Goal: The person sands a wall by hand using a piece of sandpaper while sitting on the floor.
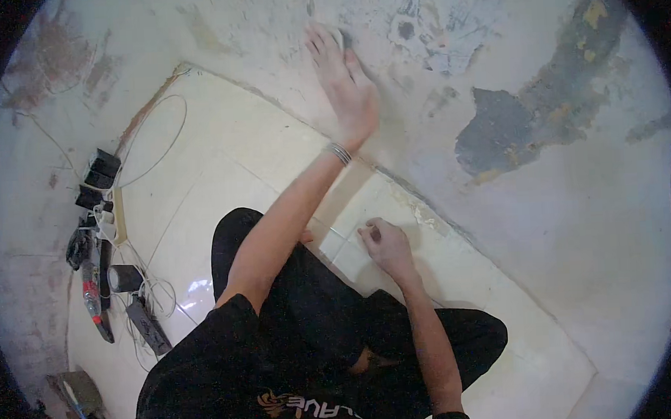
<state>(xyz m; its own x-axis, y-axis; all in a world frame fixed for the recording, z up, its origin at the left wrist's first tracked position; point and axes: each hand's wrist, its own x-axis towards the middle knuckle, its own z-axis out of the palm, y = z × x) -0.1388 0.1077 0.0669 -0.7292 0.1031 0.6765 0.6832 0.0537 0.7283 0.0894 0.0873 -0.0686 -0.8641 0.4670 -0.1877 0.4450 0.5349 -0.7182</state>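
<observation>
My left hand [343,87] is stretched out flat against the patchy plastered wall [540,199], with metal bangles [339,152] at the wrist. A small pale flat piece [338,37] shows beside and under its fingers; what it is made of is unclear. Lower down, my right hand [387,249] hovers over the cream tiled floor [241,152], close to my crossed legs [329,301]. Its fingers are curled into a loose fist, and I see nothing held in it.
Along the left wall, a power strip [119,215] with black adapters [101,167] and white cables [185,112] lies on the floor. Near it are a black cylindrical object [124,277] and a dark rectangular box [148,326]. Grey bare patches [496,133] mark the wall.
</observation>
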